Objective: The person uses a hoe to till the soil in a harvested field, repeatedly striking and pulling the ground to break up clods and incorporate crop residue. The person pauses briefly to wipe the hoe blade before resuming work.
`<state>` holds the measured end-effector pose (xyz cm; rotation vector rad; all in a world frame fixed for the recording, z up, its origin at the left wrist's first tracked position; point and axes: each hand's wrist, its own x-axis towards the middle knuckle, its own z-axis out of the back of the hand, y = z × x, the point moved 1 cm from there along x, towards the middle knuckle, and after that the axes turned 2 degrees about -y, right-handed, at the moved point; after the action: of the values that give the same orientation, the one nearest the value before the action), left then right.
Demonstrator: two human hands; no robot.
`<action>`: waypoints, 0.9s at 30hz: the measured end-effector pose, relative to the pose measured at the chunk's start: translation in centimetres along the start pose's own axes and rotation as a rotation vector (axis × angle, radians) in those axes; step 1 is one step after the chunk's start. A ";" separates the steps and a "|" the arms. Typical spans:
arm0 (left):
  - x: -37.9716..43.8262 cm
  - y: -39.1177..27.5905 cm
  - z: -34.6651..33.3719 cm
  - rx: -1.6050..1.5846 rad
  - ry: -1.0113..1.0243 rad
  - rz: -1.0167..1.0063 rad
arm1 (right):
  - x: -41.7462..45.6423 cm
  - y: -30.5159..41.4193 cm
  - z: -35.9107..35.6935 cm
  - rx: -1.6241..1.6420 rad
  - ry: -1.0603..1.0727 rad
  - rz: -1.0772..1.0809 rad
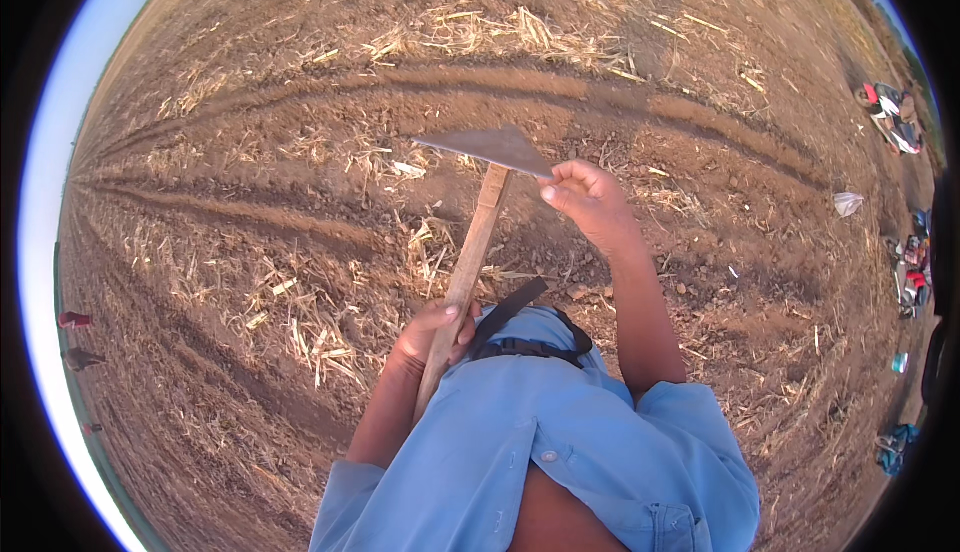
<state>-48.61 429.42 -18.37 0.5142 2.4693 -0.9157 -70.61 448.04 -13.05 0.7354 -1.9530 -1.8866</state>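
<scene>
A hoe is held up in front of my body, its wooden handle (471,252) slanting from lower left to upper right. My left hand (435,333) is wrapped around the lower part of the handle, close to my waist. At the top sits the flat, roughly triangular metal hoe blade (491,147), its long edge facing me. Thumb and fingers of my right hand (589,196) pinch the blade's right corner. The handle's lower end is hidden by my arm and blue shirt (525,402). A black strap (514,308) hangs at my waist.
Ploughed brown soil with furrows (300,226) and dry stalks (322,346) surrounds me. Parked motorcycles (896,117), a white bag (848,204) and a blue-green bundle (895,448) are along the right edge. Distant people (81,359) are in the field at far left.
</scene>
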 end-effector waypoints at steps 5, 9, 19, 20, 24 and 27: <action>0.6 0.2 0.2 0.010 0.025 0.047 | -1.2 -5.4 -5.3 0.305 0.378 -0.247; 1.0 0.0 0.2 0.012 0.045 0.123 | -1.5 -7.7 -8.6 0.830 0.404 -0.346; 1.1 0.1 1.5 -0.016 0.057 0.184 | 1.6 -8.2 -8.7 0.802 -0.126 -0.375; 0.8 0.3 1.9 0.006 0.056 0.171 | 2.1 -8.4 -8.3 0.822 -0.160 -0.416; -1.5 -0.5 2.1 0.176 -0.095 0.206 | 5.4 -9.8 -5.2 0.778 -0.348 -0.405; -6.3 -2.0 2.6 0.447 -0.257 0.359 | 9.2 -12.3 0.4 0.752 -0.554 -0.443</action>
<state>-43.63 425.08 -15.84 0.8912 1.8614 -1.2886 -76.58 443.23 -26.29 0.9704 -3.1543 -1.6572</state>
